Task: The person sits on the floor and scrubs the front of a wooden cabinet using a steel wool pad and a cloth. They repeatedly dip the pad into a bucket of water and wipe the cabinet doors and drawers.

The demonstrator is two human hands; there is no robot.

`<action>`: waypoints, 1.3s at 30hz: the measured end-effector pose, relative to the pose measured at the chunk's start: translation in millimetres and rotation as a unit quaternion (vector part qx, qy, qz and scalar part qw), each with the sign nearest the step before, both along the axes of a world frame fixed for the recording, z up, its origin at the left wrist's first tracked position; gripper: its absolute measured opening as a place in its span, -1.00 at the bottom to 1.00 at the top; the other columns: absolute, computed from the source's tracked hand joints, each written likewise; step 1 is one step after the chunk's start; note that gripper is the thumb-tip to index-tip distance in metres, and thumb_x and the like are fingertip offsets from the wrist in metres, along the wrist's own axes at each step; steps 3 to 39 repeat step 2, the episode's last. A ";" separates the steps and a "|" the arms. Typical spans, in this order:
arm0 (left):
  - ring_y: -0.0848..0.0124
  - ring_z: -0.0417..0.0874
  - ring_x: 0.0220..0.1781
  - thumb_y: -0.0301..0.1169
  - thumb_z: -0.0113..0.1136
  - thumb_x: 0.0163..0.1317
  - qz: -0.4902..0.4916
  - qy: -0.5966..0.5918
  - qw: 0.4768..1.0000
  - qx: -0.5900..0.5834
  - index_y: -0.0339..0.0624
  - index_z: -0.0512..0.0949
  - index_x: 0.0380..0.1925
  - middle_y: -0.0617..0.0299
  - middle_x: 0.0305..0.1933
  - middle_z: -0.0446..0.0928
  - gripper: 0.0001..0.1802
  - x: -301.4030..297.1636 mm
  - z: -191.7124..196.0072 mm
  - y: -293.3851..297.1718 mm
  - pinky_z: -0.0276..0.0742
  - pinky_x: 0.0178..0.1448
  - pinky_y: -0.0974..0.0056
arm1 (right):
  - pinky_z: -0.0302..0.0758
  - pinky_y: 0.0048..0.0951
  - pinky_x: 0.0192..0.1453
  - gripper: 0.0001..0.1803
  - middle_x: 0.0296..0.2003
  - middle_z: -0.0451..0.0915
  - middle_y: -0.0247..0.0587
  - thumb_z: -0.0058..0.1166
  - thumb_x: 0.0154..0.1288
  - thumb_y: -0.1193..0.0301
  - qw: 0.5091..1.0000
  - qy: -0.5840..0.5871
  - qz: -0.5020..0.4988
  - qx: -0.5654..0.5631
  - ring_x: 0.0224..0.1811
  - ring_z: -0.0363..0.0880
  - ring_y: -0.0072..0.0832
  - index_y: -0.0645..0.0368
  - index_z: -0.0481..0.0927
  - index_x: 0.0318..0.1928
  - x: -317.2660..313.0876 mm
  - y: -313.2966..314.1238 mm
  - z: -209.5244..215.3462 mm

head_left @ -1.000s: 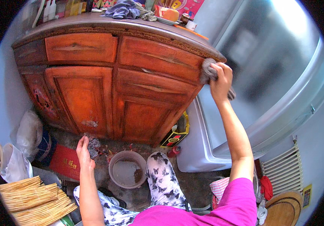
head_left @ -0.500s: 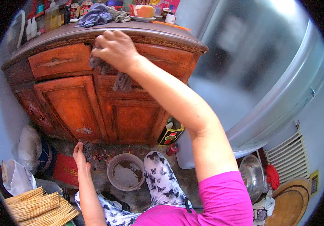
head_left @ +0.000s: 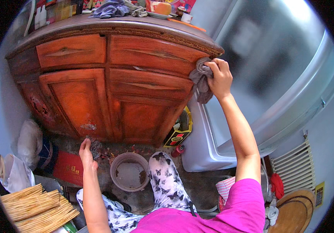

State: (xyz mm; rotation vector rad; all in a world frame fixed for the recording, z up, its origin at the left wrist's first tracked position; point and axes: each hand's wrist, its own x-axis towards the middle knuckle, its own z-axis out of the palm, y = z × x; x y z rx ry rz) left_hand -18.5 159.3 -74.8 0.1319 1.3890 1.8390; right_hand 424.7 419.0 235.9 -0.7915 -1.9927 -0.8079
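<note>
From up here I see my right hand (head_left: 220, 77) raised to the far right corner of the wooden cabinet (head_left: 108, 89), its fingers (head_left: 213, 66) curled tight round a grey rag (head_left: 200, 79). The rag is bunched at the top, pressed against the right end of the upper drawer front just under the counter (head_left: 136, 25) edge, and its loose tail hangs straight down — long axis near vertical, the free end pointing at the floor (head_left: 198, 186).

Just right of that corner stands a big grey appliance (head_left: 275, 85); the gap between it and the cabinet side is narrow, with a yellow box (head_left: 180, 132) wedged low in it. So to the right there is little room, while to the left the drawer fronts run open and unobstructed.

My left hand (head_left: 85, 153) is down on the floor at the cabinet's foot, fingers flat and spread, holding nothing — it rests beside a dark patch of debris. A round bucket (head_left: 130, 171) sits just right of it, close against my knee (head_left: 161, 165). Further left lie a red box (head_left: 70, 169), a white bag (head_left: 29, 141) and a bundle of straw sticks (head_left: 35, 204), crowding the near-left floor.
</note>
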 end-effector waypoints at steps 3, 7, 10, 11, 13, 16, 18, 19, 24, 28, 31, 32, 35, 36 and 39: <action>0.41 0.47 0.31 -0.23 0.32 0.39 0.025 0.015 0.997 -0.069 -0.20 0.53 0.26 0.25 0.23 0.59 -0.49 16.0 33.6 1.8 0.20 0.48 0.21 | 0.60 -0.23 0.05 -0.46 -0.04 0.57 -0.28 0.34 -0.18 0.59 0.999 0.031 -0.031 -0.005 0.03 0.56 -0.17 -0.10 0.68 -0.06 0.7 -3.5 -1.9; 0.41 0.47 0.31 -0.23 0.32 0.39 0.025 0.015 0.997 -0.069 -0.20 0.53 0.26 0.25 0.23 0.59 -0.49 16.0 33.6 1.8 0.20 0.48 0.21 | 0.60 -0.23 0.05 -0.46 -0.04 0.57 -0.28 0.34 -0.18 0.59 0.999 0.031 -0.031 -0.005 0.03 0.56 -0.17 -0.10 0.68 -0.06 0.7 -3.5 -1.9; 0.41 0.47 0.31 -0.23 0.32 0.39 0.025 0.015 0.997 -0.069 -0.20 0.53 0.26 0.25 0.23 0.59 -0.49 16.0 33.6 1.8 0.20 0.48 0.21 | 0.60 -0.23 0.05 -0.46 -0.04 0.57 -0.28 0.34 -0.18 0.59 0.999 0.031 -0.031 -0.005 0.03 0.56 -0.17 -0.10 0.68 -0.06 0.7 -3.5 -1.9; 0.41 0.47 0.31 -0.23 0.32 0.39 0.025 0.015 0.997 -0.069 -0.20 0.53 0.26 0.25 0.23 0.59 -0.49 16.0 33.6 1.8 0.20 0.48 0.21 | 0.60 -0.23 0.05 -0.46 -0.04 0.57 -0.28 0.34 -0.18 0.59 0.999 0.031 -0.031 -0.005 0.03 0.56 -0.17 -0.10 0.68 -0.06 0.7 -3.5 -1.9; 0.41 0.47 0.31 -0.23 0.32 0.39 0.025 0.015 0.997 -0.069 -0.20 0.53 0.26 0.25 0.23 0.59 -0.49 16.0 33.6 1.8 0.20 0.48 0.21 | 0.60 -0.23 0.05 -0.46 -0.04 0.57 -0.28 0.34 -0.18 0.59 0.999 0.031 -0.031 -0.005 0.03 0.56 -0.17 -0.10 0.68 -0.06 0.7 -3.5 -1.9; 0.41 0.47 0.31 -0.23 0.32 0.39 0.025 0.015 0.997 -0.069 -0.20 0.53 0.26 0.25 0.23 0.59 -0.49 16.0 33.6 1.8 0.20 0.48 0.21 | 0.60 -0.23 0.05 -0.46 -0.04 0.57 -0.28 0.34 -0.18 0.59 0.999 0.031 -0.031 -0.005 0.03 0.56 -0.17 -0.10 0.68 -0.06 0.7 -3.5 -1.9; 0.41 0.47 0.31 -0.23 0.32 0.39 0.025 0.015 0.997 -0.069 -0.20 0.53 0.26 0.25 0.23 0.59 -0.49 16.0 33.6 1.8 0.20 0.48 0.21 | 0.60 -0.23 0.05 -0.46 -0.04 0.57 -0.28 0.34 -0.18 0.59 0.999 0.031 -0.031 -0.005 0.03 0.56 -0.17 -0.10 0.68 -0.06 0.7 -3.5 -1.9; 0.41 0.47 0.31 -0.23 0.32 0.39 0.025 0.015 0.997 -0.069 -0.20 0.53 0.26 0.25 0.23 0.59 -0.49 16.0 33.6 1.8 0.20 0.48 0.21 | 0.60 -0.23 0.05 -0.46 -0.04 0.57 -0.28 0.34 -0.18 0.59 0.999 0.031 -0.031 -0.005 0.03 0.56 -0.17 -0.10 0.68 -0.06 0.7 -3.5 -1.9; 0.41 0.47 0.31 -0.23 0.32 0.39 0.025 0.015 0.997 -0.069 -0.20 0.53 0.26 0.25 0.23 0.59 -0.49 16.0 33.6 1.8 0.20 0.48 0.21 | 0.60 -0.23 0.05 -0.46 -0.04 0.57 -0.28 0.34 -0.18 0.59 0.999 0.031 -0.031 -0.005 0.03 0.56 -0.17 -0.10 0.68 -0.06 0.7 -3.5 -1.9; 0.41 0.47 0.31 -0.23 0.32 0.39 0.025 0.015 0.997 -0.069 -0.20 0.53 0.26 0.25 0.23 0.59 -0.49 16.0 33.6 1.8 0.20 0.48 0.21 | 0.60 -0.23 0.05 -0.46 -0.04 0.57 -0.28 0.34 -0.18 0.59 0.999 0.031 -0.031 -0.005 0.03 0.56 -0.17 -0.10 0.68 -0.06 0.7 -3.5 -1.9; 0.41 0.47 0.31 -0.23 0.32 0.39 0.025 0.015 0.997 -0.069 -0.20 0.53 0.26 0.25 0.23 0.59 -0.49 16.0 33.6 1.8 0.20 0.48 0.21 | 0.60 -0.23 0.05 -0.46 -0.04 0.57 -0.28 0.34 -0.18 0.59 0.999 0.031 -0.031 -0.005 0.03 0.56 -0.17 -0.10 0.68 -0.06 0.7 -3.5 -1.9; 0.41 0.47 0.31 -0.23 0.32 0.39 0.025 0.015 0.997 -0.069 -0.20 0.53 0.26 0.25 0.23 0.59 -0.49 16.0 33.6 1.8 0.20 0.48 0.21 | 0.60 -0.23 0.05 -0.46 -0.04 0.57 -0.28 0.34 -0.18 0.59 0.999 0.031 -0.031 -0.005 0.03 0.56 -0.17 -0.10 0.68 -0.06 0.7 -3.5 -1.9; 0.41 0.47 0.31 -0.23 0.32 0.39 0.025 0.015 0.997 -0.069 -0.20 0.53 0.26 0.25 0.23 0.59 -0.49 16.0 33.6 1.8 0.20 0.48 0.21 | 0.60 -0.23 0.05 -0.46 -0.04 0.57 -0.28 0.34 -0.18 0.59 0.999 0.031 -0.031 -0.005 0.03 0.56 -0.17 -0.10 0.68 -0.06 0.7 -3.5 -1.9; 0.41 0.47 0.31 -0.23 0.32 0.39 0.025 0.015 0.997 -0.069 -0.20 0.53 0.26 0.25 0.23 0.59 -0.49 16.0 33.6 1.8 0.20 0.48 0.21 | 0.60 -0.23 0.05 -0.46 -0.04 0.57 -0.28 0.34 -0.18 0.59 0.999 0.031 -0.031 -0.005 0.03 0.56 -0.17 -0.10 0.68 -0.06 0.7 -3.5 -1.9; 0.41 0.47 0.31 -0.23 0.32 0.39 0.025 0.015 0.997 -0.069 -0.20 0.53 0.26 0.25 0.23 0.59 -0.49 16.0 33.6 1.8 0.20 0.48 0.21 | 0.60 -0.23 0.05 -0.46 -0.04 0.57 -0.28 0.34 -0.18 0.59 0.999 0.031 -0.031 -0.005 0.03 0.56 -0.17 -0.10 0.68 -0.06 0.7 -3.5 -1.9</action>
